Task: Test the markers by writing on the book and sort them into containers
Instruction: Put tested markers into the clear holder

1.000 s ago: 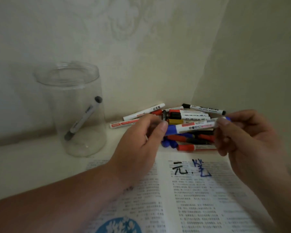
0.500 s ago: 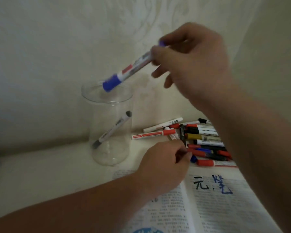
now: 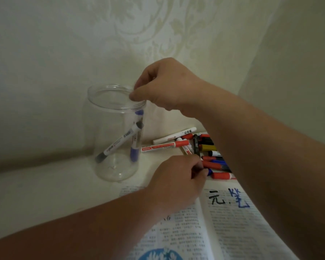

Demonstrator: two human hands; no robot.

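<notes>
The right hand (image 3: 169, 87) hovers at the rim of the clear plastic jar (image 3: 101, 128), its fingers (image 3: 139, 84) bent with the tips slightly apart and nothing between them. Inside the jar a blue marker (image 3: 134, 154) stands almost upright against the right wall, cap end down, beside a black-capped marker (image 3: 118, 143) that leans across it. The left hand (image 3: 176, 182) rests at the near edge of the pile of markers (image 3: 206, 145) on the pale surface (image 3: 45, 194), fingers curled tight against a blue cap (image 3: 210, 172); whether they grip it I cannot tell. A red-capped marker (image 3: 161, 147) lies between jar and pile. The open book (image 3: 223, 231) lies nearest the camera, with a black character (image 3: 216, 197) and a blue one (image 3: 238, 198) written on its right page.
</notes>
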